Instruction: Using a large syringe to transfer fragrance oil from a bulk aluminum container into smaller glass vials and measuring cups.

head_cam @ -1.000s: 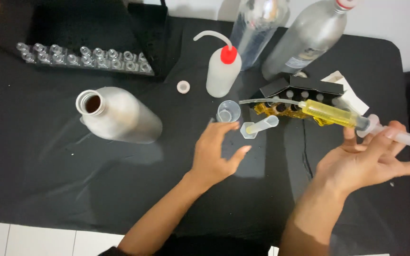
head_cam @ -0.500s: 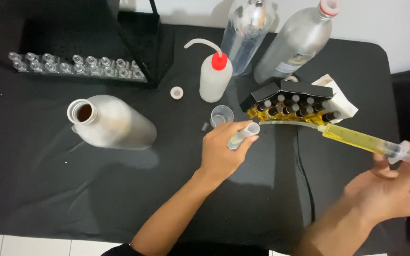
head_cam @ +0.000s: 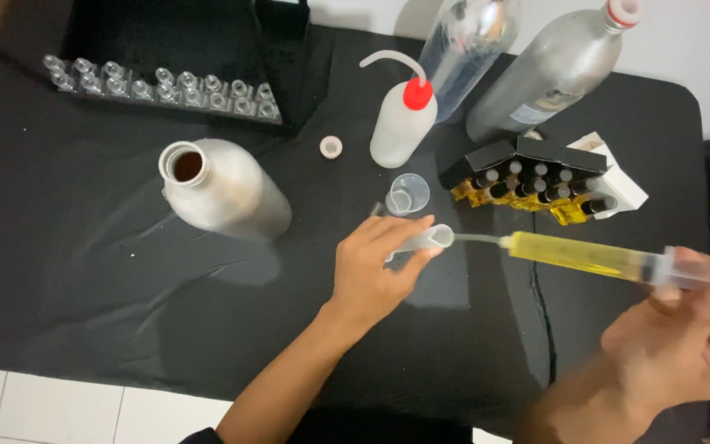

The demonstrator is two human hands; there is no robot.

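Carefully held, a small clear vial [head_cam: 422, 241] lies tilted in the left hand [head_cam: 371, 271], whose fingers [head_cam: 404, 230] are clamped around its body, the open mouth turned toward the right. The right hand [head_cam: 684, 345] grips the far end of a large syringe [head_cam: 610, 261] filled with yellow liquid; its fingers are wrapped about the barrel and plunger end, blurred, so the exact hold cannot be told. The syringe's thin needle tip sits just at the vial's mouth, to the right of the left fingers. To do this well, the person would likely keep the vial steady, line the tip with the centre of the opening and press slowly, since a slip could spill onto the black tabletop [head_cam: 125, 312]. Just beyond the left fingers stands a small clear cup [head_cam: 408, 194].
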